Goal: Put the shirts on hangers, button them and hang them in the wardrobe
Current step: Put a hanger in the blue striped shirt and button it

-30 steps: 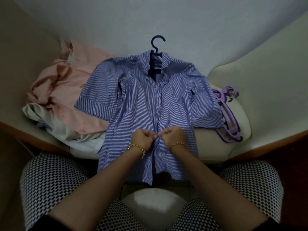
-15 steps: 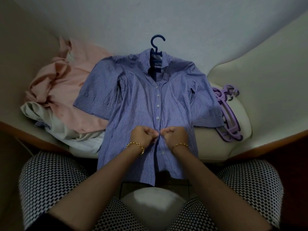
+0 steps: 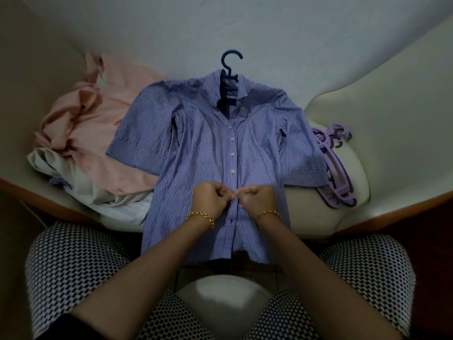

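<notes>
A blue-and-white striped shirt [image 3: 196, 153] lies flat on a cream seat [image 3: 318, 209], with a dark blue hanger [image 3: 230, 67] inside its collar and the hook pointing away from me. Several upper buttons on its front are fastened. My left hand [image 3: 210, 198] and my right hand [image 3: 257, 197] meet at the front placket low on the shirt, fingers curled, each pinching an edge of the fabric at a button. The button between the fingertips is hidden. The hem hangs over the seat's front edge.
A heap of shirts, a pink one [image 3: 98, 123] on a beige one [image 3: 63, 173], lies to the left. Several purple hangers [image 3: 335, 165] are stacked at the right. A white wall [image 3: 245, 25] rises behind. My patterned knees frame the bottom.
Both hands stay at the same button on the placket, with only small finger movements. The shirt has not shifted.
</notes>
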